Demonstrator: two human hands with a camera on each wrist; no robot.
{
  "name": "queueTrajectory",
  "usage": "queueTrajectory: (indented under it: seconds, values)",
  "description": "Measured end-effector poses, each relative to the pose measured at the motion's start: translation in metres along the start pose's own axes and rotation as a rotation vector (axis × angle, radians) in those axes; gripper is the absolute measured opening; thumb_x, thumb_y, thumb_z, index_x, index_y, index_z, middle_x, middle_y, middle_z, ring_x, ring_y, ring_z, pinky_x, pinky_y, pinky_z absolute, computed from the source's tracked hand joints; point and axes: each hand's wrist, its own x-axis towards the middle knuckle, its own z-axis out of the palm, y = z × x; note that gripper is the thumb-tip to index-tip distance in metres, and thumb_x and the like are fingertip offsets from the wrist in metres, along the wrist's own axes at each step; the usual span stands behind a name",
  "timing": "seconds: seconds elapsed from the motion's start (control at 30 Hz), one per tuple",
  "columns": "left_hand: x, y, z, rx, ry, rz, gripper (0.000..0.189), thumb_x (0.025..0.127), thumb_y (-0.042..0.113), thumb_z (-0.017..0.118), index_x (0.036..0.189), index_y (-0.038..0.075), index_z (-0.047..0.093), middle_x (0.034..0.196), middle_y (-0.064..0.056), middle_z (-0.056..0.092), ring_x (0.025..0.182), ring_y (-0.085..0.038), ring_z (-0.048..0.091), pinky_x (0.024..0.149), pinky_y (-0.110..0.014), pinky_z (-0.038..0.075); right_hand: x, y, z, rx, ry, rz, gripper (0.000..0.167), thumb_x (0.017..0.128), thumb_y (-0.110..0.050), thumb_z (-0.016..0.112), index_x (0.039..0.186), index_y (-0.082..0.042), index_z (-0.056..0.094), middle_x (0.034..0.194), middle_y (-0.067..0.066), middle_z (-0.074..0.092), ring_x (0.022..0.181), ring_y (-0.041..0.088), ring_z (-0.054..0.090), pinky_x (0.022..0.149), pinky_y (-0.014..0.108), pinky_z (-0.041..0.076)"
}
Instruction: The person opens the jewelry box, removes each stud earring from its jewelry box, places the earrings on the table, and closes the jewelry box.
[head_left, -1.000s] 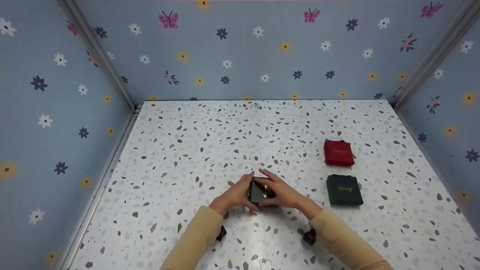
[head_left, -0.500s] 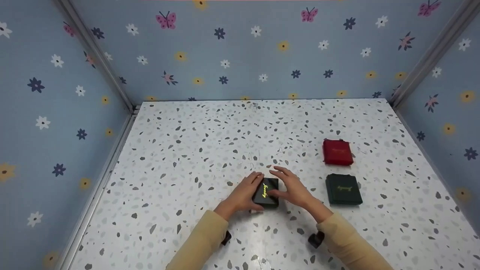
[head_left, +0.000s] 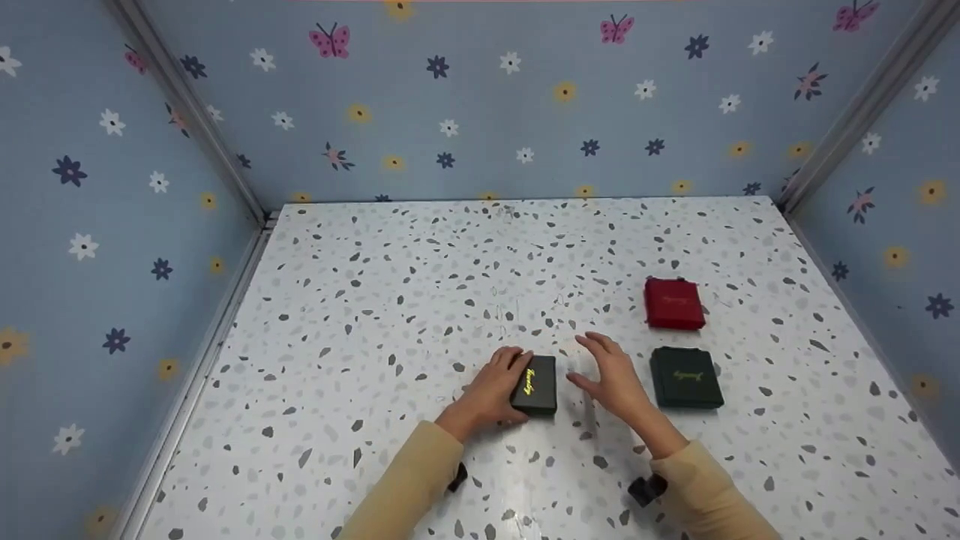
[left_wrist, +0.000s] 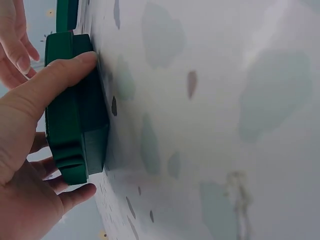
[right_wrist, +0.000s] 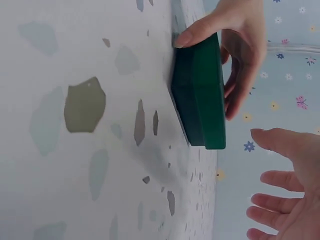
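At the 9 o'clock edge of the head view I see a blue panel (head_left: 90,315) with printed flowers. Moving right, I reach the left hand (head_left: 491,388), clamped on a green jewelry box (head_left: 543,390), thumb along the near side and fingers along the far side. The jewelry box lies at the hand's 3 o'clock, lid down, its base on the speckled tabletop (head_left: 375,300); from the left wrist feed I get the thumb (left_wrist: 70,72) pressed to its side.

The right hand (head_left: 616,379) is at the box's 3 o'clock, near but not touching, holding nothing; its thumb and fingers stand apart, and my right wrist feed shows the same gap. Past it, at about its 1 o'clock, a red jewelry box (head_left: 673,304) lies on the table. Last, at its 3 o'clock, comes a darker green jewelry box (head_left: 686,377), just beyond the red one's 6 o'clock edge.

For lettering, I read "Jewelry" in bright gold script on the held box, running lengthwise along the lid, close to the left fingers. The darker box bears duller gold script, upside down to me, apparently the same word. The red lid's script is too faint to read surely.
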Motion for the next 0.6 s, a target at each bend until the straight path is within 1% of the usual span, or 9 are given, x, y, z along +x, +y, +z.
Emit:
queueTrajectory:
  seconds: [0.17,0.3,0.4,0.6]
  values:
    - [0.003,0.0,0.001,0.032,0.004,0.007,0.097,0.059,0.03,0.079,0.136,0.0,0.029,0.132,-0.016,0.031,0.122,-0.027,0.027,0.1,-0.033,0.028,-0.003,0.005,-0.009,-0.011,0.04,0.051,0.056,0.072,-0.018,0.072,0.121,0.001,0.05,0.121,0.02,0.046,0.111,0.035,0.042,0.089,0.053,0.033]
    - [0.005,0.001,0.002,0.051,-0.01,-0.009,0.098,0.058,0.031,0.079,0.136,0.0,0.028,0.132,-0.016,0.031,0.121,-0.027,0.027,0.1,-0.032,0.027,-0.006,0.008,-0.015,-0.004,0.073,0.072,0.056,0.071,-0.016,0.073,0.119,0.004,0.05,0.121,0.023,0.045,0.111,0.037,0.042,0.09,0.053,0.032]
    - [0.005,0.002,0.003,0.051,-0.02,-0.021,0.099,0.058,0.031,0.079,0.137,0.0,0.027,0.133,-0.015,0.03,0.122,-0.026,0.027,0.1,-0.031,0.027,-0.007,0.012,-0.018,0.001,0.078,0.092,0.057,0.071,-0.015,0.073,0.119,0.005,0.05,0.121,0.024,0.044,0.111,0.038,0.041,0.09,0.054,0.032]
    - [0.005,0.0,0.003,0.046,-0.018,-0.016,0.1,0.057,0.03,0.079,0.136,0.0,0.027,0.132,-0.015,0.031,0.122,-0.026,0.028,0.1,-0.031,0.027,-0.01,0.02,-0.024,-0.014,0.059,0.143,0.059,0.072,-0.016,0.072,0.121,0.006,0.048,0.123,0.024,0.042,0.113,0.038,0.039,0.091,0.055,0.03]
